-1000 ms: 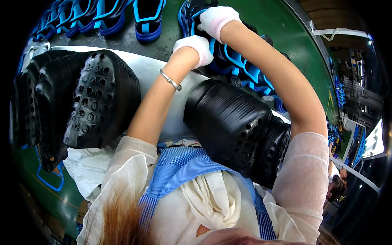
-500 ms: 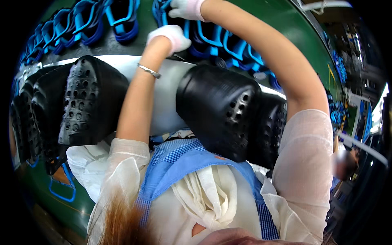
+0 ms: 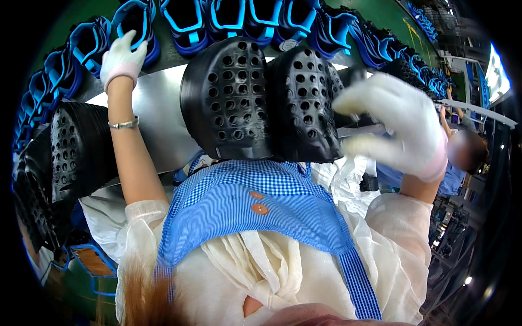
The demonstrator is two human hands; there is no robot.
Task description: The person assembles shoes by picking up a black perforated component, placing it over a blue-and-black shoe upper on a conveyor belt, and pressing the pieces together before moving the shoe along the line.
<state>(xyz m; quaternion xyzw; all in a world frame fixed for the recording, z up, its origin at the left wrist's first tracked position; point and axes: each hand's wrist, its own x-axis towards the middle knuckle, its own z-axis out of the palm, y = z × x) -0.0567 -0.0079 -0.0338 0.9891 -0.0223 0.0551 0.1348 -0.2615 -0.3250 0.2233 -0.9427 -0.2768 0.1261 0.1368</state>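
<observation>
Blue-and-black shoe point(image 3: 130, 32) with a bright blue rim stands in the row at the far edge of the grey work surface point(image 3: 157, 114), and the left hand point(image 3: 120, 57) in a white glove lies on it with fingers spread, not closed around it. The right hand point(image 3: 399, 127), also gloved, hovers blurred, fingers loosely half open and holding nothing. Two black moulded pieces point(image 3: 261, 103), domed and full of round holes, lean near the chest; a careless elbow could probably push them over.

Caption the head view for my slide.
White-gloved left hand rests on blue-trimmed black shoes; right hand lifted beside perforated black moulded shoes.
</observation>
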